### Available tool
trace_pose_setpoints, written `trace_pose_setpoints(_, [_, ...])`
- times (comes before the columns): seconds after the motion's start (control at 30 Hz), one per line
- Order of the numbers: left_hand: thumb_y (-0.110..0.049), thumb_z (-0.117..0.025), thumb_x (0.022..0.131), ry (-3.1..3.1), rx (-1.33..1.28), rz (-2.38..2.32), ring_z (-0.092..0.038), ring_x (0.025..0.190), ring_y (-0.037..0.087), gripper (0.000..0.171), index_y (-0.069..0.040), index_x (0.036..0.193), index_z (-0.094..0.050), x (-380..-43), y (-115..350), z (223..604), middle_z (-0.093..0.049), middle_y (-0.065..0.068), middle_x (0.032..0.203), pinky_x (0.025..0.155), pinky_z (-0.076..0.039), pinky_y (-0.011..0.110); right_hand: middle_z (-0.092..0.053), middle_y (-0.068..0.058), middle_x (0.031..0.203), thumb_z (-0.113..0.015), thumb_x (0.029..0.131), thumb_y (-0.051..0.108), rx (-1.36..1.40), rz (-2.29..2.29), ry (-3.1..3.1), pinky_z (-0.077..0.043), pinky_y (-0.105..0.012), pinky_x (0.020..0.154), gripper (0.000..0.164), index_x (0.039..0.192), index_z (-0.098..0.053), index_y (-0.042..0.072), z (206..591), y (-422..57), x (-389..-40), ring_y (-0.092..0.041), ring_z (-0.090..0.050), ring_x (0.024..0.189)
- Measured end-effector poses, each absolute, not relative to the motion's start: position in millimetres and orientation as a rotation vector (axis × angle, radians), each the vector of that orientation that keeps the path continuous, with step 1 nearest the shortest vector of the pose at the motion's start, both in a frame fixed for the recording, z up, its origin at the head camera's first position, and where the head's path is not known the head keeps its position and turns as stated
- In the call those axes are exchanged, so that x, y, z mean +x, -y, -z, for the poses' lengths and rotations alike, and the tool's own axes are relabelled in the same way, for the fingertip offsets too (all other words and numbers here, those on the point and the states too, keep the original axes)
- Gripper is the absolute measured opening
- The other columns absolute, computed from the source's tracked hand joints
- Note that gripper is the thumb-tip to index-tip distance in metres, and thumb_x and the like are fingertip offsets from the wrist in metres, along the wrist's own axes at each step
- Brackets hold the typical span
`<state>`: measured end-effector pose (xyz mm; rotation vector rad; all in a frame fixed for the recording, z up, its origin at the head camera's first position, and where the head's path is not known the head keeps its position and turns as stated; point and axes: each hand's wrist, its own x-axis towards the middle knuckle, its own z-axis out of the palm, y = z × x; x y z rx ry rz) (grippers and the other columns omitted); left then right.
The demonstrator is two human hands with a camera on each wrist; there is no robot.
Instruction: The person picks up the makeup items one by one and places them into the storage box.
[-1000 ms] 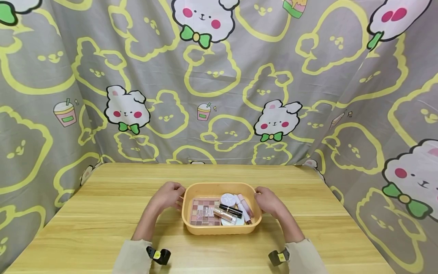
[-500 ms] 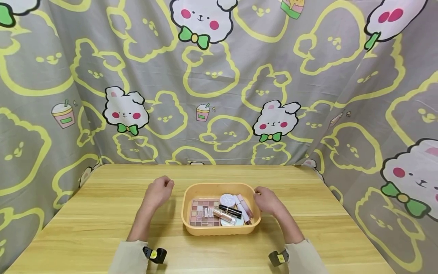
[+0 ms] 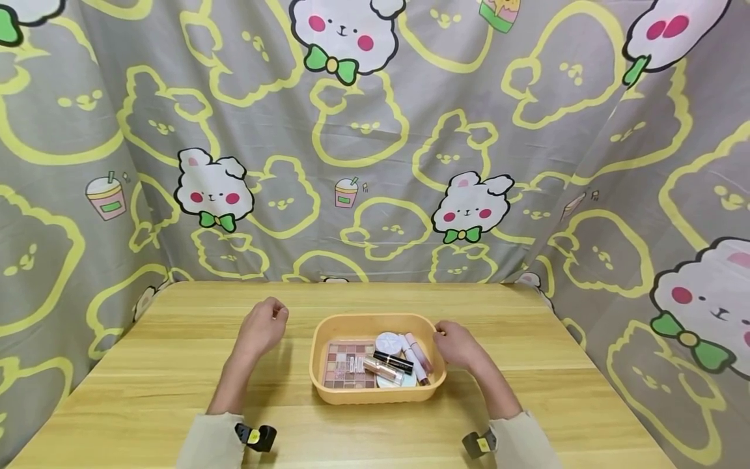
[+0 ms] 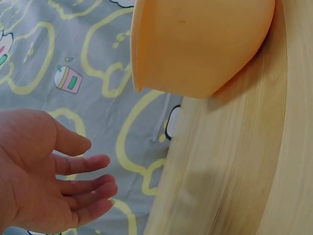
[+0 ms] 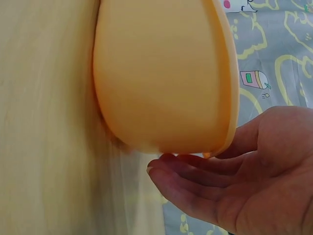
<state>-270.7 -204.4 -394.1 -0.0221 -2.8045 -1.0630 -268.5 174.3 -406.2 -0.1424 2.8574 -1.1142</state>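
A yellow-orange plastic basin (image 3: 375,395) rests on the table in the head view. Inside it lie an eyeshadow palette (image 3: 340,374), a black tube (image 3: 394,361), a clear-and-gold tube (image 3: 383,370), a round white compact (image 3: 389,342) and slim pink-white tubes (image 3: 415,357). The right hand (image 3: 459,344) holds the basin's right end by the rim; in the right wrist view the thumb goes behind the rim and the fingers lie along the outer wall. The left hand (image 3: 263,327) is apart from the basin, to its left, holding nothing, its fingers loosely bent in the left wrist view.
The light wooden table (image 3: 176,365) extends around the basin. A grey curtain (image 3: 398,260) with bear and rabbit drawings hangs behind and on both sides. A black wrist camera (image 3: 256,438) sits on each sleeve.
The left hand has let go of the basin's left end and moved away to the left. The right hand stays at the basin's right end, and the basin has kept its place.
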Motion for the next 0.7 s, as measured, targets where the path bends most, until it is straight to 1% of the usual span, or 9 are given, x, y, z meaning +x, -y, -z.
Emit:
trace_pose_setpoints(0.1, [-0.017, -0.044, 0.105, 2.818, -0.022, 1.058, -0.062, 0.108, 0.041, 0.031, 0.006, 0.119, -0.061, -269.7, 206.9, 393.5, -0.064, 0.026, 0.120, 0.092, -0.050, 0.056, -0.066, -0.013, 0.089, -0.044, 0.100, 0.010, -0.136, 1.121, -2.853, -0.050, -0.030, 0.060, 0.029, 0.112, -0.066, -0.006, 406.7, -174.9, -267.2, -0.019, -0.061, 0.071])
trace_pose_setpoints(0.17, [-0.017, -0.044, 0.105, 2.824, -0.015, 1.052, -0.063, 0.107, 0.042, 0.032, 0.006, 0.120, -0.060, -269.1, 208.5, 393.6, -0.065, 0.027, 0.120, 0.092, -0.050, 0.056, -0.065, -0.012, 0.086, -0.044, 0.101, 0.010, -0.140, 1.126, -2.852, -0.049, -0.030, 0.059, 0.030, 0.112, -0.066, -0.006, 406.8, -175.1, -266.5, -0.019, -0.060, 0.070])
trace_pose_setpoints(0.27, [-0.018, -0.043, 0.105, 2.836, -0.019, 1.054, -0.062, 0.111, 0.044, 0.034, 0.005, 0.124, -0.059, -268.0, 209.1, 394.1, -0.064, 0.028, 0.123, 0.093, -0.050, 0.057, -0.064, -0.011, 0.085, -0.044, 0.101, 0.011, -0.145, 1.117, -2.859, -0.048, -0.030, 0.059, 0.029, 0.112, -0.066, -0.006, 407.6, -175.4, -266.7, -0.019, -0.059, 0.069])
trace_pose_setpoints(0.33, [-0.018, -0.042, 0.106, 2.845, -0.035, 1.049, -0.060, 0.115, 0.047, 0.036, 0.006, 0.128, -0.058, -267.5, 208.2, 394.0, -0.062, 0.031, 0.127, 0.095, -0.049, 0.059, -0.064, -0.012, 0.086, -0.044, 0.101, 0.011, -0.145, 1.105, -2.866, -0.049, -0.031, 0.060, 0.029, 0.112, -0.066, -0.006, 407.5, -175.8, -266.6, -0.020, -0.060, 0.070])
trace_pose_setpoints(0.43, [-0.019, -0.041, 0.107, 2.865, -0.054, 1.044, -0.055, 0.123, 0.052, 0.040, 0.007, 0.133, -0.055, -266.8, 206.0, 393.8, -0.056, 0.034, 0.136, 0.099, -0.047, 0.062, -0.068, -0.015, 0.095, -0.047, 0.101, 0.012, -0.131, 1.061, -2.914, -0.053, -0.035, 0.066, 0.029, 0.113, -0.067, -0.005, 408.0, -177.3, -266.3, -0.023, -0.064, 0.079])
trace_pose_setpoints(0.57, [-0.019, -0.040, 0.107, 2.865, -0.040, 1.024, -0.052, 0.126, 0.054, 0.041, 0.008, 0.135, -0.054, -265.9, 203.6, 393.0, -0.052, 0.034, 0.141, 0.102, -0.045, 0.064, -0.071, -0.020, 0.105, -0.051, 0.100, 0.015, -0.098, 1.017, -3.010, -0.057, -0.041, 0.074, 0.032, 0.119, -0.065, -0.006, 405.9, -179.0, -265.3, -0.027, -0.067, 0.090])
trace_pose_setpoints(0.7, [-0.024, -0.039, 0.109, 2.852, -0.033, 1.017, -0.054, 0.124, 0.053, 0.045, 0.007, 0.139, -0.051, -265.0, 201.9, 391.4, -0.055, 0.032, 0.140, 0.102, -0.044, 0.064, -0.072, -0.017, 0.099, -0.049, 0.103, 0.020, -0.050, 1.064, -3.116, -0.056, -0.040, 0.071, 0.036, 0.125, -0.062, -0.006, 399.4, -178.4, -264.5, -0.025, -0.067, 0.083])
